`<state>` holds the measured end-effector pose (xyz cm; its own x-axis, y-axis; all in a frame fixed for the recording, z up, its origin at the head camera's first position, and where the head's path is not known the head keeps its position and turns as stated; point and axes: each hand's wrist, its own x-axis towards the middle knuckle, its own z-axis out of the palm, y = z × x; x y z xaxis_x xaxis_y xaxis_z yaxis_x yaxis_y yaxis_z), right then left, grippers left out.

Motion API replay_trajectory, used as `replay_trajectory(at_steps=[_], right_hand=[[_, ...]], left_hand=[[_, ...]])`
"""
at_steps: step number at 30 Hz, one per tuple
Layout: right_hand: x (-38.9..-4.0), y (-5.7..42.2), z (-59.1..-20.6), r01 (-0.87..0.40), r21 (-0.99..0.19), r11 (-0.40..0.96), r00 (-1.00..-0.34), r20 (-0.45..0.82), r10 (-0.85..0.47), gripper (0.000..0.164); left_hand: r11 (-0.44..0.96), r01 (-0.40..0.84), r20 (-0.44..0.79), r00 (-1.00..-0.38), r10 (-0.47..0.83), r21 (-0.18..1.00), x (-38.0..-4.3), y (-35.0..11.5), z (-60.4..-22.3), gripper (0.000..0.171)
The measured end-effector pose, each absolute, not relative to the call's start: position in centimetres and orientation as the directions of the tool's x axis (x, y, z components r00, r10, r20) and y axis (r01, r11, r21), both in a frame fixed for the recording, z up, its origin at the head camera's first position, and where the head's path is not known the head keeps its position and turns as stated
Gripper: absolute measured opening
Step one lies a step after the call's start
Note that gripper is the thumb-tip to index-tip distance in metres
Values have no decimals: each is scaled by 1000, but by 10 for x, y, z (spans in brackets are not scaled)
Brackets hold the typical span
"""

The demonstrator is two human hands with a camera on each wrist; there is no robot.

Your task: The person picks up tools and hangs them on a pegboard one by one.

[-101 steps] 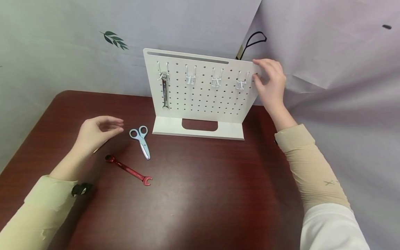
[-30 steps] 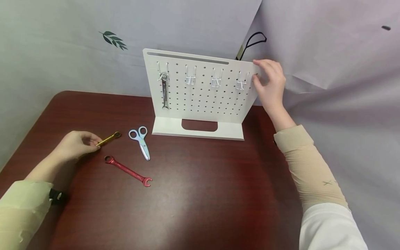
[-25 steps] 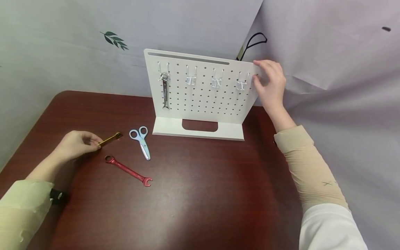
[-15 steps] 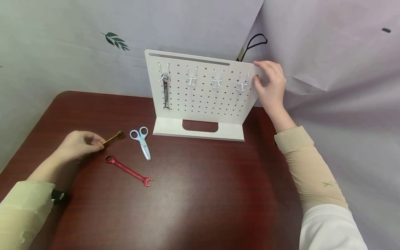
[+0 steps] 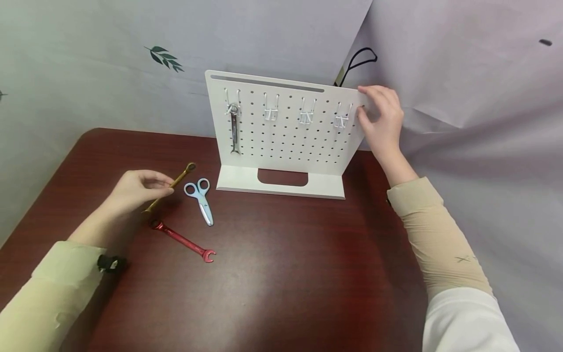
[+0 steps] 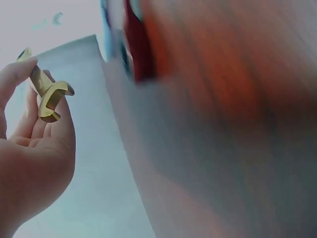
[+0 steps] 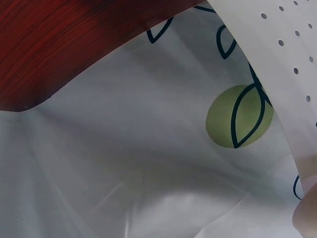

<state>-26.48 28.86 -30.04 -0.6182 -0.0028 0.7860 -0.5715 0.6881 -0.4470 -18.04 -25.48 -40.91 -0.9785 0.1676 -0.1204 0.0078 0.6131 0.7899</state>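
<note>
In the head view my left hand (image 5: 136, 191) pinches a gold combination wrench (image 5: 181, 177) between thumb and fingers, above the left part of the table. Its ring end points away toward the back. The left wrist view shows the open end of this wrench (image 6: 52, 99) facing the camera. My right hand (image 5: 383, 120) grips the upper right edge of a white pegboard (image 5: 286, 144), thumb on its front face. A silver wrench (image 5: 234, 129) hangs from the board's leftmost hook. Light-blue scissors (image 5: 201, 198) and a red wrench (image 5: 182, 239) lie on the table near my left hand.
Three more white hooks, including the rightmost hook (image 5: 341, 120), hold nothing. The pegboard stands on its base (image 5: 281, 191) near the back of the dark red table (image 5: 281, 274). A pale patterned curtain (image 5: 475, 98) hangs behind and to the right.
My left hand has taken hold of the gold wrench, raised it and carried it rightward and farther back, close to the scissors. My right hand stays on the pegboard's edge.
</note>
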Motion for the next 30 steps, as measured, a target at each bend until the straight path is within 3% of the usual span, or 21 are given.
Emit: replay_trajectory(at_steps=[3,7,12,30], right_hand=[[-265,289,-301,-577,-440,688,-615,788,-12,36],[-265,289,-300,-588,-443,677,-609,793,-10,36],[-265,289,-299,-583,-449,677,-610,792,1,35],[-265,287,-298,-583,-436,686,-605,796,-7,35]], left_hand=[[527,-2,-105,-981,165,850,-183,-238,-408,32],[394,-7,-80,-982,171,919,-189,-213,-406,12],[238,7,-39,-981,188,971,-203,-179,-398,32],[-20,95,97,-974,203,995,-227,-96,-369,43]])
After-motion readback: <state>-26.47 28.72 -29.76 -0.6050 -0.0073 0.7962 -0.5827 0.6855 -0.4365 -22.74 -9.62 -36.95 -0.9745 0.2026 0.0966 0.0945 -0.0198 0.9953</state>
